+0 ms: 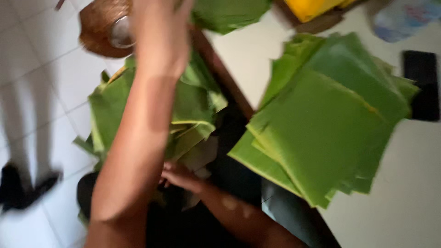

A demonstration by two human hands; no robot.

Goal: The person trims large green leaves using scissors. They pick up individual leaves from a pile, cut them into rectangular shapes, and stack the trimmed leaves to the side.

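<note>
The left hand (158, 32) is raised near the top of the view, its fingers blurred and partly out of sight against a green leaf piece (229, 14), so I cannot tell whether it grips that piece or only brushes it. The right hand (181, 177) sits low, fingers curled loosely among the loose leaf pieces (183, 110) heaped below the desk edge; whether it pinches one is unclear. A neat stack of cut leaves (321, 119) lies on the white desk (404, 197), well apart from both hands. These leaves look light, thin and floppy (likely to tear along the grain if tugged), so they are best taken flat by an edge or corner, with the sheet supported underneath.
</note>
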